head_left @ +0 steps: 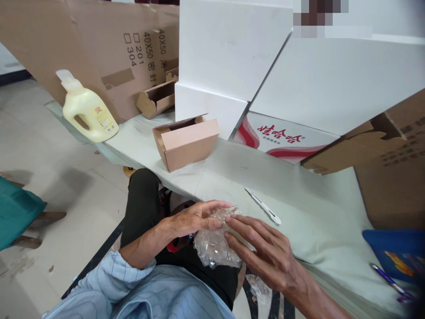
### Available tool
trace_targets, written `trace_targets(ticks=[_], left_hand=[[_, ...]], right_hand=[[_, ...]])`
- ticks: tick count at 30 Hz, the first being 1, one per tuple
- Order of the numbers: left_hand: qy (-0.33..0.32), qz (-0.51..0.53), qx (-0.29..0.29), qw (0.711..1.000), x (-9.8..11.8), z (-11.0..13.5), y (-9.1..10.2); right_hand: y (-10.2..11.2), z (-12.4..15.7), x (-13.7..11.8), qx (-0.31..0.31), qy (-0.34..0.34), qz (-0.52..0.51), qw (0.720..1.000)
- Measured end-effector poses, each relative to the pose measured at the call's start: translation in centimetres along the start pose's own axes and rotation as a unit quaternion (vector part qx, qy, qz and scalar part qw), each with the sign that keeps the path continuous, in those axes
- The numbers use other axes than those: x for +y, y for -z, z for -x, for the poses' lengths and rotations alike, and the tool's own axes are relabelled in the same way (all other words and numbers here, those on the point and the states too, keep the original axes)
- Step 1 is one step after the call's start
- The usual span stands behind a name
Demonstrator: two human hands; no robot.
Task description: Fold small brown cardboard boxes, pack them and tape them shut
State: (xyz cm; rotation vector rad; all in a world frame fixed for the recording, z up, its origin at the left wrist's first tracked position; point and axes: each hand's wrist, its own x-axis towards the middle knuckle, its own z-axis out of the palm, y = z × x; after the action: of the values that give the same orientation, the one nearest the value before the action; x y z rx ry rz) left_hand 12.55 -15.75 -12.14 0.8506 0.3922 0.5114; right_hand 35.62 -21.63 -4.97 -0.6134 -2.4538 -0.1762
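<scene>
A crumpled bundle of clear bubble wrap [214,248] is held above my lap, just off the table's front edge. My left hand [195,218] grips it from the left, its thumb pressing on the top. On the other side my right hand [260,241] lies against the wrap with its fingers bent over it. Whatever may be inside the wrap I cannot make out. A slim white craft knife [264,207] rests on the cloth just beyond my right hand. Farther off, an open brown cardboard box [191,144] stands on the table.
A yellow detergent bottle [91,113] stands at the table's left end. Large white boxes [229,48] and a red-and-white carton [282,137] line the back. Brown cardboard [395,173] stands at right, near a blue packet [398,252] and a purple pen [390,279].
</scene>
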Motion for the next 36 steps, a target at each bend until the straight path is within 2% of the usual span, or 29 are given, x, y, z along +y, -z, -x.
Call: trace_targets(ticks=[11,19,25,29,36], left_hand=[[0.021,0.154,-0.034,0.987,-1.1,0.0,-0.5],[-0.008,0.15,-0.013,0.989,-1.5,0.0,-1.1],[-0.033,0.11,0.015,0.993,-0.9,-0.1,-1.9],[-0.03,0.099,0.04,0.994,-0.6,0.0,-2.1],[-0.017,0.146,0.037,0.988,-0.6,0.2,-2.3]], right_hand=[[0.4,-0.4,-0.3,-0.013,0.002,-0.016,1.0],[0.0,0.7,-0.2,0.01,0.005,-0.023,1.0],[0.3,0.6,-0.2,0.022,0.014,-0.013,1.0],[0.2,0.7,-0.3,0.029,0.014,-0.008,0.999],[0.2,0.8,-0.4,0.029,0.022,0.003,0.999]])
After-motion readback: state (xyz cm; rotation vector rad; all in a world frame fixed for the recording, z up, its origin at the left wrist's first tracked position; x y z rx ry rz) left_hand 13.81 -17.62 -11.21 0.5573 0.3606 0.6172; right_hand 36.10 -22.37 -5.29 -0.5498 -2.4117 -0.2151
